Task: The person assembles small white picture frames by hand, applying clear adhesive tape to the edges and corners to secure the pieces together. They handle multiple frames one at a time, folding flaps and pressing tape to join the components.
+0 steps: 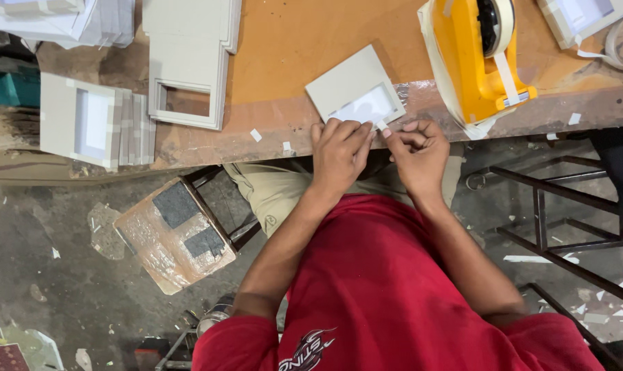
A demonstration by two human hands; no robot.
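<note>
Nearest the camera, a red short-sleeved shirt [387, 295] and khaki trousers [277, 192] fill the lower middle of the view. Both forearms reach to the table's near edge. The left hand [340, 152] lies curled with its fingers pressed on the near edge of a flat grey cardboard frame with a clear window [356, 93]. The right hand [420, 150] is closed in a pinch on a small strip of white tape [381, 126] at the frame's near right corner. The two hands are just beside each other, almost touching.

The frame lies tilted on the worn brown wooden table [291, 41], at its front edge, with the window end towards the hands. Small white tape scraps [256, 135] lie along that same edge.

Right of the frame, and well apart from the hands, stands a yellow plastic tape dispenser with a roll of pale tape [480, 55]. Left of the frame lie stacks of grey cardboard frames [187, 62], with another fanned stack of windowed frames [91, 124] further left.

Below the table's edge, on the dirty concrete floor [64, 288], sits a stool topped with taped brown cardboard [174, 233]. A dark metal frame [565, 227] stands at the right.
</note>
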